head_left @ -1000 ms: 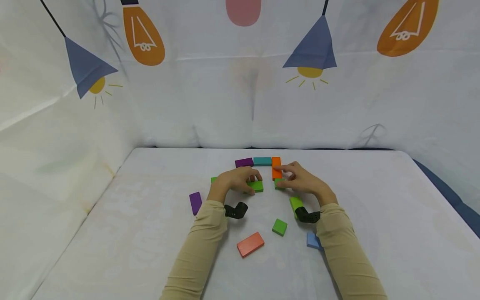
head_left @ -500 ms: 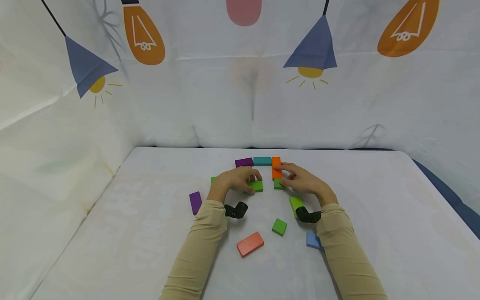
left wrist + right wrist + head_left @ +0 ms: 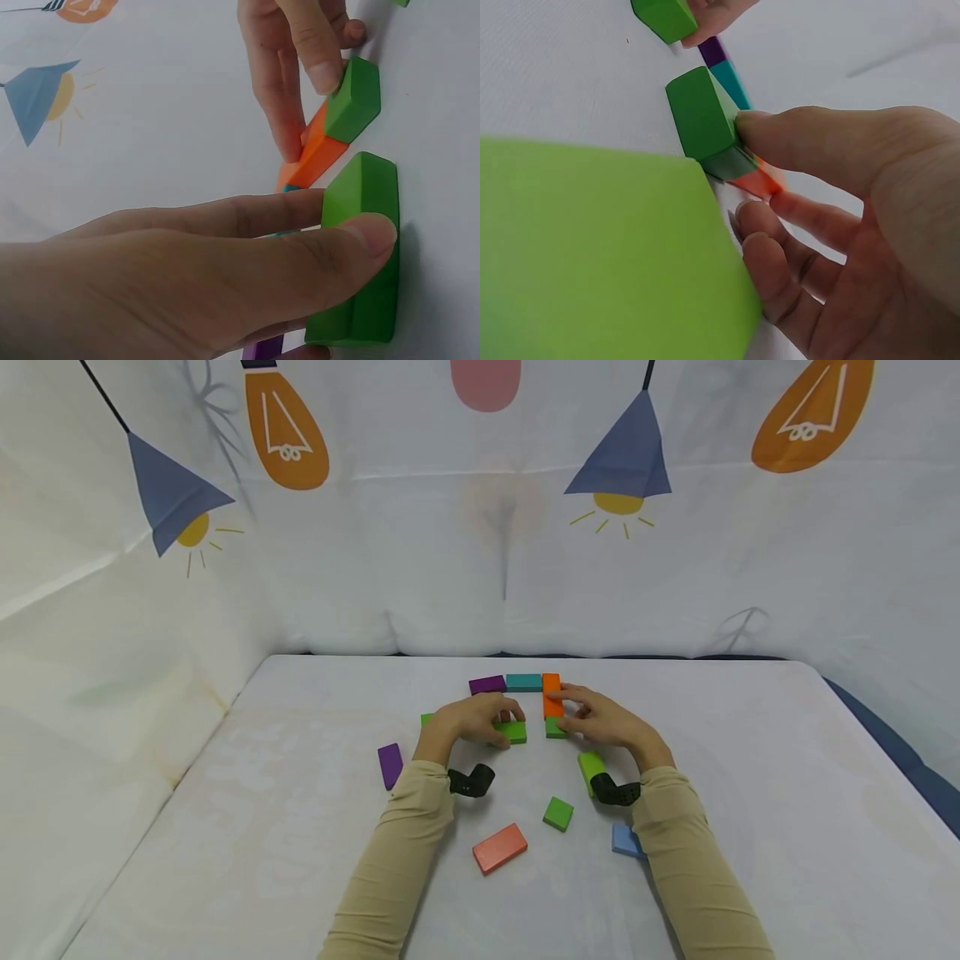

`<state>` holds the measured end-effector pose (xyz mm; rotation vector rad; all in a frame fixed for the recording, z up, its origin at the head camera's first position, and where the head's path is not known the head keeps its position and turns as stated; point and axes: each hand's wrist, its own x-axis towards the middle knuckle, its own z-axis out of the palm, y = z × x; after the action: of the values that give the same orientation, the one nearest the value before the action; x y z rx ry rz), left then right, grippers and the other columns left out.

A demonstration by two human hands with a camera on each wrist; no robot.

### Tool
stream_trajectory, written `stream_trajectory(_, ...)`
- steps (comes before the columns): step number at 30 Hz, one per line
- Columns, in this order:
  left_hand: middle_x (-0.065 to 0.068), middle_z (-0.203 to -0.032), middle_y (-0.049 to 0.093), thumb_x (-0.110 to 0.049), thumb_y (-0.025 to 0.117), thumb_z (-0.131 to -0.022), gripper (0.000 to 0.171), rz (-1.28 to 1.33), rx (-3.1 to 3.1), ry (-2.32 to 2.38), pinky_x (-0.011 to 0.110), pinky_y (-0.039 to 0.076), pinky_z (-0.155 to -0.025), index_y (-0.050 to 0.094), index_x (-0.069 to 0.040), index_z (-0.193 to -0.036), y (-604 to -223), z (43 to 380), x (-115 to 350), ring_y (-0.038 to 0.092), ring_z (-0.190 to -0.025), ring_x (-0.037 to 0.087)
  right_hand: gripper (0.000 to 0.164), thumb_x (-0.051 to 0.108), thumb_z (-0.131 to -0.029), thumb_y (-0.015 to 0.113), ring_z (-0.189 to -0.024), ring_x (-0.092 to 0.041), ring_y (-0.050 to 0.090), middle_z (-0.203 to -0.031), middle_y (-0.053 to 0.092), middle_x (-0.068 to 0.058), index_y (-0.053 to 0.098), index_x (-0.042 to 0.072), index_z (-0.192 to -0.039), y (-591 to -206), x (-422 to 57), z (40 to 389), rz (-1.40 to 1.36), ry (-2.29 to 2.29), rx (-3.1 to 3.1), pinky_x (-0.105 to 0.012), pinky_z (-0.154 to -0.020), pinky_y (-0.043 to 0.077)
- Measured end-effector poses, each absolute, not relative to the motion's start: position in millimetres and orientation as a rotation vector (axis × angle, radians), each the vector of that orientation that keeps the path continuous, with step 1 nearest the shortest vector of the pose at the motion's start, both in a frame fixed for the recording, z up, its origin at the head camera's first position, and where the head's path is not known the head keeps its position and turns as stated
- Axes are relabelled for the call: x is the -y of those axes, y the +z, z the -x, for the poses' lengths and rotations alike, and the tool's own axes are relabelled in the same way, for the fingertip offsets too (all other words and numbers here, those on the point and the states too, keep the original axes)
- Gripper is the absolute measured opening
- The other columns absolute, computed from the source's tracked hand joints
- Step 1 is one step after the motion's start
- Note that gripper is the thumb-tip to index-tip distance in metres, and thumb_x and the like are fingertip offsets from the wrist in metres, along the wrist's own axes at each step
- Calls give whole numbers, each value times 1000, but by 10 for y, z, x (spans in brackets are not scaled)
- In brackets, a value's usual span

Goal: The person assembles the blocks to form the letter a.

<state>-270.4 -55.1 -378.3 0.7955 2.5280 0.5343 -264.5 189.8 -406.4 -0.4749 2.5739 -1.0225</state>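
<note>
In the left wrist view my left hand holds a green block, thumb across its near face and fingers behind. My right hand lies along the right side of an orange block and a small green block, which stand end to end. As the right wrist view shows, the right thumb touches the small green block's edge and the index fingertip meets the orange block; the other fingers are curled, with nothing between them. A teal block and a purple block continue the row behind.
Under the right wrist lies a lime block. Nearer are a green square block, a coral block and a blue block partly behind the right sleeve. Another purple block lies by the left forearm on the white table.
The right thumb has shifted from over the small green block to its right side, and that block has moved slightly left, under the orange one. My left hand has stayed put.
</note>
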Motion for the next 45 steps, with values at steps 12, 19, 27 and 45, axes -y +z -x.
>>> stream_trajectory(12, 7, -124, 58, -16, 67, -88, 39, -892, -2561, 506, 36, 44, -100, 58, -15, -126, -3808, 2704, 505, 53, -114, 22, 52, 26, -95, 57, -101, -27, 51, -152, 28, -15, 41, 14, -143, -4081, -1907, 2645, 503, -1038, -2586, -28, -75, 49)
stream_trajectory(19, 7, -123, 58, -15, 66, -88, 39, -897, -2573, 512, 36, 44, -99, 58, -15, -127, -3812, 2697, 489, 53, -113, 22, 52, 26, -95, 57, -100, -27, 49, -156, 20, -15, 41, 13, -143, -4077, -1922, 2642, 516, -1054, -2572, -27, -74, 48)
stream_trajectory(27, 6, -122, 57, -16, 66, -88, 41, -885, -2574, 534, 35, 45, -99, 58, -15, -128, -3825, 2700, 461, 53, -112, 21, 51, 25, -95, 56, -101, -27, 49, -156, 20, -14, 41, 14, -143, -4079, -1932, 2653, 505, -1058, -2566, -27, -74, 48)
stream_trajectory(45, 4, -120, 58, -17, 66, -89, 40, -940, -2613, 551, 33, 45, -97, 59, -14, -128, -3886, 2736, 390, 53, -109, 19, 51, 22, -95, 56, -107, -31, 50, -155, 24, -14, 41, 12, -143, -4095, -1949, 2711, 544, -1055, -2571, -32, -78, 52)
